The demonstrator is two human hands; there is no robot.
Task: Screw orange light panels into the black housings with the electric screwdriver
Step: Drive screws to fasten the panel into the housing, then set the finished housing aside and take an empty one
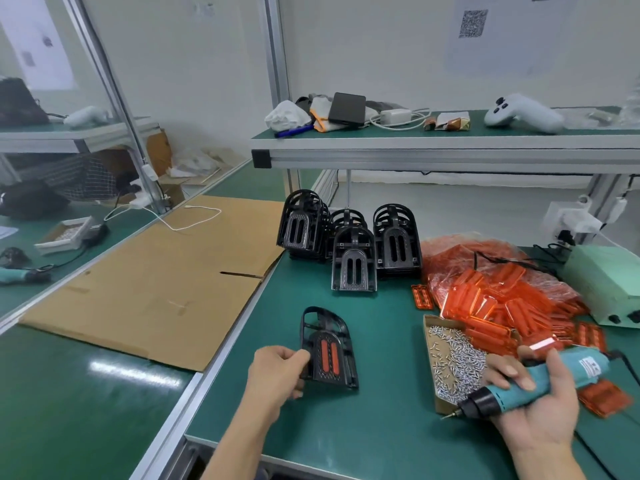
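Note:
My left hand (277, 372) grips the left edge of a black housing (341, 367) that has an orange light panel (328, 351) showing through its two slots; the housing stands tilted on the green table. My right hand (533, 407) holds the teal electric screwdriver (512, 386) in its palm, the bit pointing left and down near the front corner of the cardboard box of screws (450, 362). Stacks of bare black housings (353, 244) stand behind. A heap of orange panels (498, 299) lies in and around a clear bag at the right.
A pale green power unit (606, 285) sits at the far right with the screwdriver's cord running to it. A flat cardboard sheet (156, 282) covers the left conveyor. The shelf above (450, 147) carries a game controller, a charger and oddments. The table's front edge runs just below my wrists.

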